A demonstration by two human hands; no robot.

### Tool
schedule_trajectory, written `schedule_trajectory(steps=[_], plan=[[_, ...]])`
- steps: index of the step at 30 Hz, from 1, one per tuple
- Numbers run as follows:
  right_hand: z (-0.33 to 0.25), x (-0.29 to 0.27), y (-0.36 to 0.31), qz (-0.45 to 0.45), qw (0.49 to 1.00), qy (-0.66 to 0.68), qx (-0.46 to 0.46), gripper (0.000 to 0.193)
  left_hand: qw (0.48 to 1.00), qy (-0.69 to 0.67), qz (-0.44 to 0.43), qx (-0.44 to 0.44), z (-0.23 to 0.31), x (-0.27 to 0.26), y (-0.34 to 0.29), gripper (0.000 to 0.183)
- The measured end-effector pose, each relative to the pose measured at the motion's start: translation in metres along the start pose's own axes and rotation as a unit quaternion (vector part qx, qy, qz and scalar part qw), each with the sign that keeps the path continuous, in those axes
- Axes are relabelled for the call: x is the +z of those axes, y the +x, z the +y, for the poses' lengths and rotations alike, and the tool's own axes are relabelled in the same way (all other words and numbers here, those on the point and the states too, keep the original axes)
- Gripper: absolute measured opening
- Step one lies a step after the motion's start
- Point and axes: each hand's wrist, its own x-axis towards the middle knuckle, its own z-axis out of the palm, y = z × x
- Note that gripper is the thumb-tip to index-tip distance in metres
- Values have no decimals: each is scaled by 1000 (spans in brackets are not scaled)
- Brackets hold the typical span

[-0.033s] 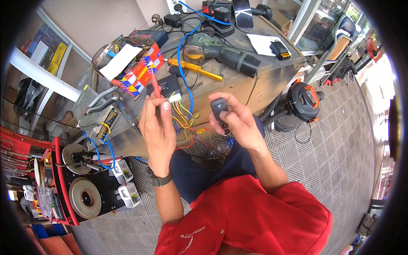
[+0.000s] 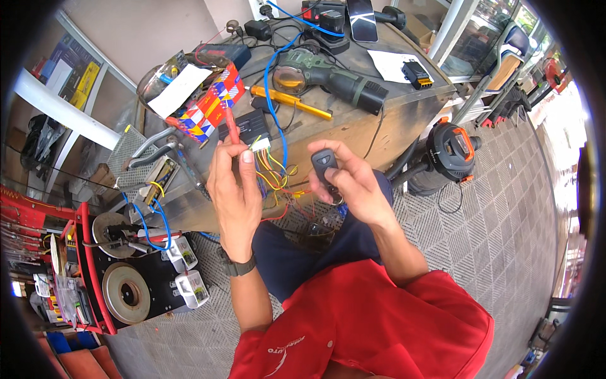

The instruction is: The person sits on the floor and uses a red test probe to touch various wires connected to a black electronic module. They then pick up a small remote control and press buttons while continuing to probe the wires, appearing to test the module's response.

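My left hand (image 2: 237, 183) is closed round a slim red pen-like probe (image 2: 231, 126), its tip pointing up toward the bench. Just beyond the fingers, a white connector (image 2: 259, 145) carries a bundle of yellow, red and other thin wires (image 2: 273, 174) that hangs over the bench's front edge. A black box-shaped module (image 2: 247, 127) lies behind the connector. To the right, my right hand (image 2: 353, 186) grips a dark car key fob (image 2: 324, 165), with the thumb resting on its face. What the hidden fingers of the left hand touch cannot be made out.
On the wooden bench (image 2: 404, 107) lie a green power tool (image 2: 328, 79), a yellow-orange bar (image 2: 303, 107), a blue cable (image 2: 282, 126) and a colourful box (image 2: 211, 107). A black-and-orange vacuum (image 2: 448, 155) stands right; a red tool cart (image 2: 95, 265) stands left.
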Motion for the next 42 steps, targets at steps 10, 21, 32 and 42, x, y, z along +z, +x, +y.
schedule_trajectory(steps=[10, 21, 32, 42], plan=[[14, 6, -8, -29, 996, -24, 76, 40, 1000, 4, -1, 16, -1, 0, 0, 19], [13, 4, -6, -29, 996, 46, 75, 40, 1000, 8, 4, 3, 0, 0, -2, 17], [19, -7, -9, -34, 995, 46, 77, 34, 999, -23, 14, -17, -2, 2, -1, 17], [6, 11, 2, 48, 986, -156, -20, 20, 990, -83, -13, -112, 4, -7, 0, 18]])
